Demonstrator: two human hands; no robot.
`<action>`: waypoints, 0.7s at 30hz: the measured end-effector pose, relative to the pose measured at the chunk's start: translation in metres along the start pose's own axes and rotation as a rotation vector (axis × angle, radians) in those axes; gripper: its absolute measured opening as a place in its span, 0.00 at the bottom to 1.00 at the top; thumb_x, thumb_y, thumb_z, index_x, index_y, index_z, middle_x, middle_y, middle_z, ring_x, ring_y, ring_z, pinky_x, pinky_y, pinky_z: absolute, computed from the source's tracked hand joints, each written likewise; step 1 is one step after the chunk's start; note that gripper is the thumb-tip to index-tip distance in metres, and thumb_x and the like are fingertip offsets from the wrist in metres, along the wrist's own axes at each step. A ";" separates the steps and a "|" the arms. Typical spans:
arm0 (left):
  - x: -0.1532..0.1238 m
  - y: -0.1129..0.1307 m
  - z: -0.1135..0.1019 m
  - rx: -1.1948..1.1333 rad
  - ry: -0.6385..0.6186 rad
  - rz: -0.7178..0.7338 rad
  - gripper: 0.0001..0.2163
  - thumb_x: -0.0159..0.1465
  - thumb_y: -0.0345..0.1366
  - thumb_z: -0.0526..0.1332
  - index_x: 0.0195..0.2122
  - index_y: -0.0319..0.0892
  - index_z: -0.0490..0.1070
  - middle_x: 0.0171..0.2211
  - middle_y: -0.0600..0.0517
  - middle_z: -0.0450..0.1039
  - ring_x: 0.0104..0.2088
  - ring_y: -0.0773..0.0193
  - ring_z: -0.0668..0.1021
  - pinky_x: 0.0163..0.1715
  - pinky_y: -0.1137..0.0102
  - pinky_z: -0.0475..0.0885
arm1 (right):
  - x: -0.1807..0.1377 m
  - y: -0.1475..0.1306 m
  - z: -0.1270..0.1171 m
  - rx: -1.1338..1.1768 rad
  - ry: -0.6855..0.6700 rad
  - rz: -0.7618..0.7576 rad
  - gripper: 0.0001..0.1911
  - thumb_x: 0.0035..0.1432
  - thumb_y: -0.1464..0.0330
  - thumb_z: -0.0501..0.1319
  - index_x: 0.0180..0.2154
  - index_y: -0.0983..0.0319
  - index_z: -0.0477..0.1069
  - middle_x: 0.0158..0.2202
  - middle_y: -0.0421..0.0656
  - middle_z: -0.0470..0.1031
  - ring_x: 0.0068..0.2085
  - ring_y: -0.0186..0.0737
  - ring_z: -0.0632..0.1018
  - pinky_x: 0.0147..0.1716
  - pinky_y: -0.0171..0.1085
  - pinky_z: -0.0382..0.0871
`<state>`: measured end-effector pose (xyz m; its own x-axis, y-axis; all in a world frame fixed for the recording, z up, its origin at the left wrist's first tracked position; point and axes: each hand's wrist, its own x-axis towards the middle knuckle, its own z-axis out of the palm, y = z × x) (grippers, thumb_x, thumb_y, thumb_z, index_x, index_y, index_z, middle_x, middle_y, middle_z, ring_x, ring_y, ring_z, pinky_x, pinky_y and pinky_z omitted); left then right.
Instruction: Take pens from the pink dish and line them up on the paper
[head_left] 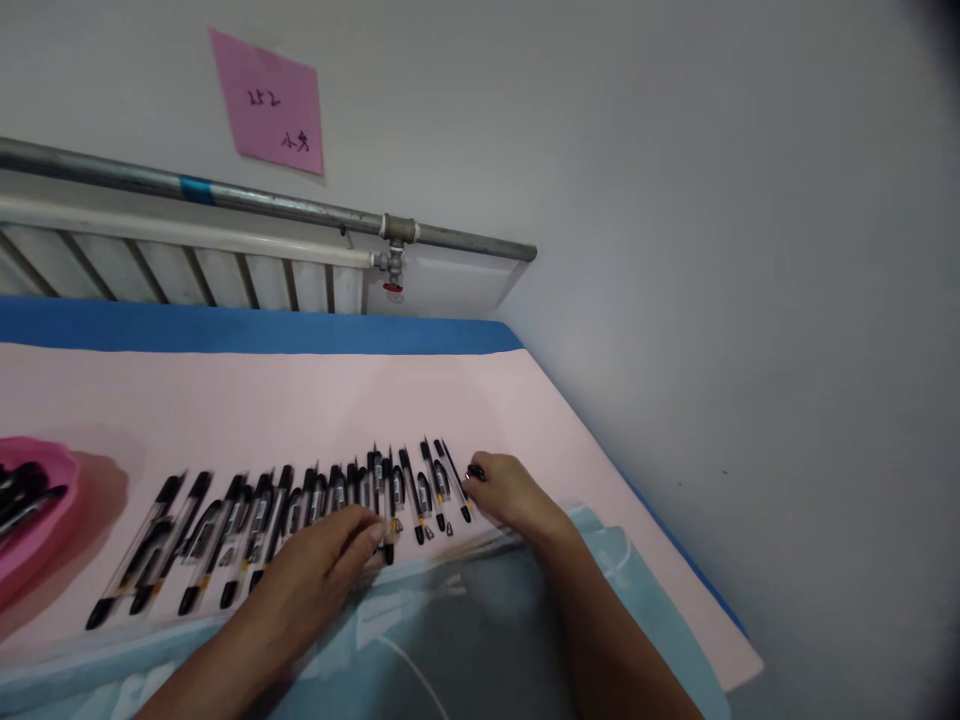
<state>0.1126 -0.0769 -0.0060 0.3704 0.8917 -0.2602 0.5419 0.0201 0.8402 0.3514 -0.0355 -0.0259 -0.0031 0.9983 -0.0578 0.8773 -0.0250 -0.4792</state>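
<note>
A row of pen parts lies on the pink table: clear barrels with black ends, such as the pen barrel (452, 465) at the right end, and black pen caps (424, 494) with labels. Tiny silver tips (449, 528) lie near the front of the row. My right hand (506, 487) is just past the row's right end, fingers pinched on a small black piece that looks like a pen cap (475, 471). Over the front of the row, my left hand (337, 550) has its fingers curled, thumb and fingertips beside a pen (388, 550); what they hold, if anything, is hidden.
A pink basket (45, 530) with black items stands at the left. Light blue plastic-like sheeting (465, 640) covers the front edge. Behind the table (300, 400) run a radiator (225, 275), a metal pipe (300, 205) and a valve; a grey wall (750, 300) closes off the right.
</note>
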 end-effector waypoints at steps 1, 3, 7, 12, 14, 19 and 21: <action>0.000 0.000 0.000 -0.006 0.001 0.000 0.15 0.60 0.47 0.50 0.35 0.45 0.72 0.33 0.49 0.75 0.35 0.56 0.75 0.35 0.67 0.65 | -0.004 0.000 -0.002 -0.017 -0.040 -0.007 0.04 0.44 0.72 0.57 0.20 0.61 0.66 0.20 0.40 0.69 0.23 0.34 0.67 0.22 0.32 0.52; 0.000 -0.001 0.001 -0.024 0.005 0.004 0.15 0.59 0.47 0.51 0.35 0.45 0.72 0.32 0.49 0.76 0.34 0.56 0.75 0.34 0.67 0.66 | -0.009 -0.001 -0.007 -0.035 -0.116 -0.007 0.04 0.44 0.71 0.58 0.20 0.61 0.66 0.20 0.40 0.69 0.23 0.33 0.67 0.22 0.32 0.51; -0.001 -0.002 0.002 0.000 0.003 0.023 0.14 0.60 0.46 0.51 0.36 0.46 0.73 0.32 0.49 0.76 0.33 0.57 0.75 0.34 0.66 0.65 | -0.012 -0.002 -0.016 0.039 -0.204 0.060 0.06 0.43 0.68 0.60 0.19 0.62 0.67 0.19 0.39 0.69 0.21 0.33 0.67 0.21 0.32 0.52; -0.001 -0.003 0.002 0.053 -0.020 0.029 0.14 0.60 0.45 0.50 0.38 0.46 0.72 0.33 0.50 0.75 0.35 0.57 0.75 0.35 0.66 0.64 | -0.007 0.000 -0.018 0.079 -0.115 0.030 0.07 0.48 0.66 0.57 0.25 0.62 0.71 0.23 0.41 0.73 0.26 0.36 0.71 0.25 0.32 0.57; -0.001 -0.003 0.002 0.076 -0.027 0.036 0.15 0.60 0.45 0.50 0.38 0.46 0.72 0.34 0.49 0.75 0.35 0.56 0.74 0.35 0.66 0.64 | -0.004 -0.001 -0.016 0.064 -0.014 0.051 0.09 0.50 0.67 0.55 0.31 0.63 0.72 0.27 0.43 0.74 0.29 0.37 0.72 0.27 0.33 0.59; -0.001 -0.003 0.002 0.102 0.015 0.042 0.14 0.60 0.45 0.51 0.37 0.46 0.72 0.34 0.50 0.75 0.35 0.57 0.75 0.34 0.68 0.64 | -0.002 -0.002 -0.010 0.034 0.030 0.029 0.14 0.52 0.67 0.55 0.39 0.64 0.72 0.30 0.46 0.75 0.31 0.38 0.73 0.30 0.33 0.61; -0.001 -0.004 0.002 0.096 0.044 0.044 0.14 0.60 0.45 0.51 0.38 0.46 0.72 0.35 0.50 0.76 0.36 0.57 0.75 0.34 0.68 0.64 | -0.002 -0.001 -0.008 0.011 0.014 0.001 0.12 0.51 0.68 0.55 0.36 0.63 0.73 0.30 0.45 0.76 0.31 0.38 0.73 0.31 0.33 0.61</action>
<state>0.1113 -0.0783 -0.0104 0.3636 0.9096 -0.2010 0.5961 -0.0614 0.8006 0.3546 -0.0374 -0.0185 0.0043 0.9989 -0.0456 0.8720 -0.0261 -0.4889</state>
